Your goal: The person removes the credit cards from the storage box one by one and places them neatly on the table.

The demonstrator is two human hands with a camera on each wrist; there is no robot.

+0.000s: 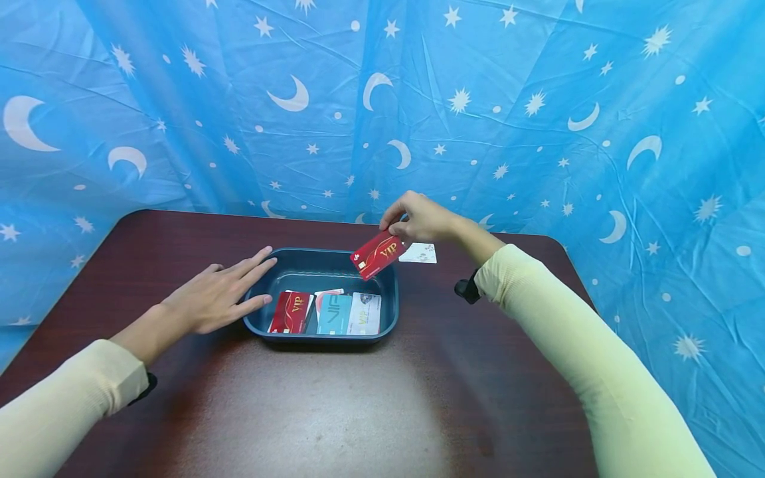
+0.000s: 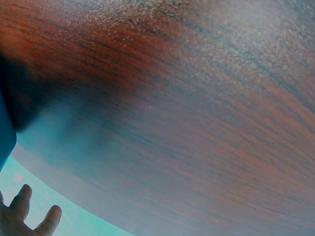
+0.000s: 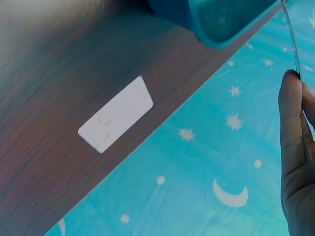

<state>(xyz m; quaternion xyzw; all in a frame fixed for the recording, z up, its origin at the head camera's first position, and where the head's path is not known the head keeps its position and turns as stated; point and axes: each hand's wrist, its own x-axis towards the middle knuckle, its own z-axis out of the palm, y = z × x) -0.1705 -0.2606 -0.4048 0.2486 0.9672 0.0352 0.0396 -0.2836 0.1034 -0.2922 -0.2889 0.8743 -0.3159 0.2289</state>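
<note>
My right hand point(image 1: 420, 219) pinches a red VIP card point(image 1: 378, 255) by its upper corner, above the right side of a dark blue plastic tray point(image 1: 323, 339). In the right wrist view the held card point(image 3: 291, 37) shows edge-on between thumb and fingers. My left hand point(image 1: 220, 296) has its fingers spread and straight at the tray's left rim. Inside the tray lie another red VIP card point(image 1: 292, 312), a light blue VIP card point(image 1: 335, 315), a white VIP card point(image 1: 364, 314) and a partly covered pink-and-white card point(image 1: 327, 292).
A white card point(image 1: 420, 253) with small printing lies on the dark wooden table point(image 1: 335, 411), to the right of the tray. A blue curtain point(image 1: 335, 159) with moons and stars hangs along the table's far and side edges.
</note>
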